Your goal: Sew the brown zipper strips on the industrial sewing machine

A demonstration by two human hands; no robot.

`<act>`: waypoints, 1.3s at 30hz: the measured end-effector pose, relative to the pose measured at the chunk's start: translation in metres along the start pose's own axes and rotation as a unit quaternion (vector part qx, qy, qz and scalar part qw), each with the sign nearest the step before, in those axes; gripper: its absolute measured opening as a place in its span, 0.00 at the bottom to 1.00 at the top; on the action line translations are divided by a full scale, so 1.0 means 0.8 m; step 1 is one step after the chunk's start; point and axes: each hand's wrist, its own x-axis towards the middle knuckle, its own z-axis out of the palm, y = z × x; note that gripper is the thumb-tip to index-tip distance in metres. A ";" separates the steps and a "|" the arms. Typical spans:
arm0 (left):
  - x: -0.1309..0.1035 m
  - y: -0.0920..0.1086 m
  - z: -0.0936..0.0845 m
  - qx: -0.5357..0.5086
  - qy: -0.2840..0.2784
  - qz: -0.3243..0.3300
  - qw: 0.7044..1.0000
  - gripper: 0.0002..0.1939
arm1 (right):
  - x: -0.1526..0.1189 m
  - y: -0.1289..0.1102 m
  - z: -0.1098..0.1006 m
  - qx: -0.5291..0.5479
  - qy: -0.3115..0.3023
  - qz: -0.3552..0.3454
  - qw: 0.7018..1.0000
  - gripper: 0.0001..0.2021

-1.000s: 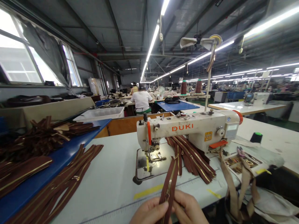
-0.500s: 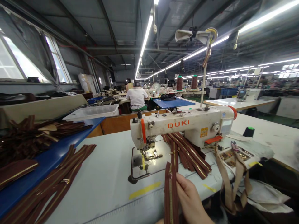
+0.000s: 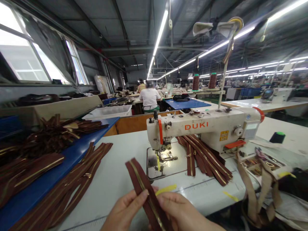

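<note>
A brown zipper (image 3: pixel 137 175) with gold teeth slants upward between my hands, in front of the sewing machine (image 3: pixel 197 126). My left hand (image 3: pixel 126 208) pinches it along its left side, thumb on the teeth. My right hand (image 3: pixel 179 208) grips its right edge slightly lower. The zipper's lower end runs out at the bottom of the view. Under the machine's arm lies a fan of brown zippers (image 3: pixel 208 160). Another bundle of zippers (image 3: pixel 69 186) stretches along the table's left side.
A blue board (image 3: pixel 79 157) at left carries a heap of zippers (image 3: pixel 50 138). To the right, a parts tray (image 3: pixel 262 165) holds small metal pieces, with beige straps (image 3: pixel 249 189) hanging over it. A thread cone (image 3: pixel 278 137) stands behind it. A person in white (image 3: pixel 149 98) sits farther back.
The zipper in my right hand has moved left and now tilts leftward. My left hand has come into view and grips it too. The whole view has shifted left.
</note>
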 end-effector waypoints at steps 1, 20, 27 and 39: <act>0.009 0.006 -0.010 -0.002 0.013 0.006 1.000 0.22 | 0.005 0.000 0.001 0.002 0.008 0.001 1.000 0.27; 0.208 -0.002 -0.046 0.318 0.162 0.206 0.911 0.15 | 0.084 -0.052 -0.077 -0.680 0.172 -0.150 0.697 0.10; 0.139 -0.038 -0.027 0.490 0.060 0.298 0.817 0.15 | 0.083 -0.050 -0.082 -0.697 0.148 -0.170 0.681 0.09; 0.147 -0.044 -0.024 0.625 0.044 0.392 0.673 0.16 | 0.078 -0.059 -0.089 -0.726 0.120 -0.207 0.644 0.06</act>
